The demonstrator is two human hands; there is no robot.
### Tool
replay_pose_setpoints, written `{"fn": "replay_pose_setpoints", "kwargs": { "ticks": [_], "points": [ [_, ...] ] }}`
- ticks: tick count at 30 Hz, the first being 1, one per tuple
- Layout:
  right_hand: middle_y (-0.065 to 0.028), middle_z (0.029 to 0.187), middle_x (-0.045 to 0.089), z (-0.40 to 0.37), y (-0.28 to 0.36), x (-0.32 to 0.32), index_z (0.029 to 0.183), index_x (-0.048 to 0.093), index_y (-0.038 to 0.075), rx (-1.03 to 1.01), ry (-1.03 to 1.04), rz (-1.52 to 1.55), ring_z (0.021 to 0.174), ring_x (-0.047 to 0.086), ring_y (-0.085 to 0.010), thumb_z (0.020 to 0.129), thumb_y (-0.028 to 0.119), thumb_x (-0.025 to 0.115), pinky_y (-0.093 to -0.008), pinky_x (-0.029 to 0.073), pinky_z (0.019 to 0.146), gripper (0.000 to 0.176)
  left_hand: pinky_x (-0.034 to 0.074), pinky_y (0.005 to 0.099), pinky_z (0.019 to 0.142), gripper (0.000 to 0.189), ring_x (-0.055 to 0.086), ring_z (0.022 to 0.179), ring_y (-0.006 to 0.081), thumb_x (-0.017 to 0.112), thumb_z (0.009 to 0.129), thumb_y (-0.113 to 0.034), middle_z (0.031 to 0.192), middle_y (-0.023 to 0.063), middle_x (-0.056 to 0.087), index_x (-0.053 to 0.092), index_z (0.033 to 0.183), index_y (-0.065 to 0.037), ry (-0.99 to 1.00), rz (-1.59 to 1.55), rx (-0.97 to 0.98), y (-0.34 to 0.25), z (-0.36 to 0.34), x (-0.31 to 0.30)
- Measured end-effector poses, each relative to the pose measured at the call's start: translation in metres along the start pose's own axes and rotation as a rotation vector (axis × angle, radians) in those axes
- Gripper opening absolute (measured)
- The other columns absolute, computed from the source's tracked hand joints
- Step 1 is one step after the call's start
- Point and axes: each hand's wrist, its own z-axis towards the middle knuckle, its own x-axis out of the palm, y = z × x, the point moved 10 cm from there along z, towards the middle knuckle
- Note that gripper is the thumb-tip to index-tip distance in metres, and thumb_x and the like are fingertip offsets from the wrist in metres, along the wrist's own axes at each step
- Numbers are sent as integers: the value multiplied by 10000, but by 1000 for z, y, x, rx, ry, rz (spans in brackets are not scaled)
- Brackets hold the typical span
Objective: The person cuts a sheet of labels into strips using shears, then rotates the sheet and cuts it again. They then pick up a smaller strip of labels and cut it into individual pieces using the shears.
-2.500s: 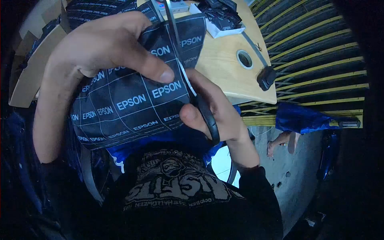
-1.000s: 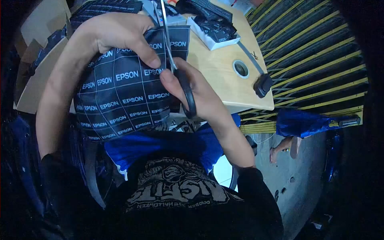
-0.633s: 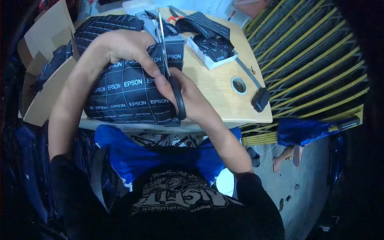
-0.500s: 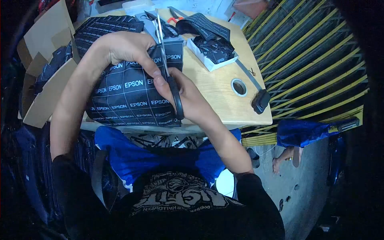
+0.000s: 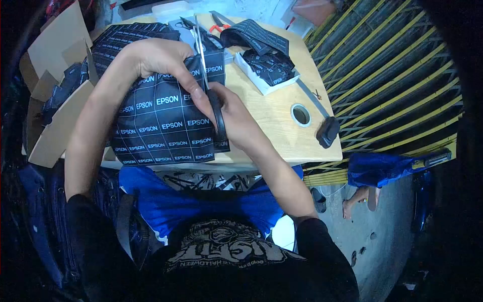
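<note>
A black fabric-like sheet [image 5: 166, 123] printed with rows of white EPSON labels in a grid hangs over the table's near edge. My left hand [image 5: 168, 58] grips its upper part, thumb on top, the other fingers partly hidden. My right hand [image 5: 234, 116] is closed round the black handle of a pair of scissors [image 5: 203, 55], whose blades point away from me along the sheet's right side. To the right of the blades lies a narrow strip [image 5: 215, 68] of the same printed material, apart from the main sheet at its lower end.
An open cardboard box [image 5: 63, 128] with printed pieces stands at left. A white tray [image 5: 264, 89] of cut labels, a rolled strip [image 5: 256, 35], a tape roll [image 5: 301, 115] and a black-ended metal strip [image 5: 328, 132] lie on the wooden table [image 5: 266, 136]. A slatted yellow barrier [image 5: 392, 90] stands at right.
The sheet's lower left part has dropped and swung toward me, and a gap now shows between it and the right-hand strip. Both hands have barely moved.
</note>
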Motion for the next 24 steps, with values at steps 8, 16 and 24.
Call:
{"fn": "replay_pose_setpoints", "kwargs": {
  "ticks": [8,16,24],
  "points": [
    [-81,852,575,9,-11,0,1032,534,-53,1,8,-38,786,526,-108,829,504,559,-222,422,690,593,505,235,539,332,618,597,150,762,620,-119,749,116,657,638,861,73,19,-47,-7,-2,0,3],
    [-29,757,556,10,4,-2,1006,548,-39,-47,-7,-127,647,494,-71,840,485,555,-200,383,538,550,489,221,541,334,609,599,138,744,621,-105,758,106,654,630,882,69,-13,63,32,0,2,-4],
    [-70,841,591,0,10,-9,1050,528,-22,-126,-6,135,754,548,-113,792,248,665,-238,432,665,398,477,244,646,445,599,696,137,775,621,-218,846,102,645,613,934,54,-331,54,177,-24,-24,-39]
  ]
}}
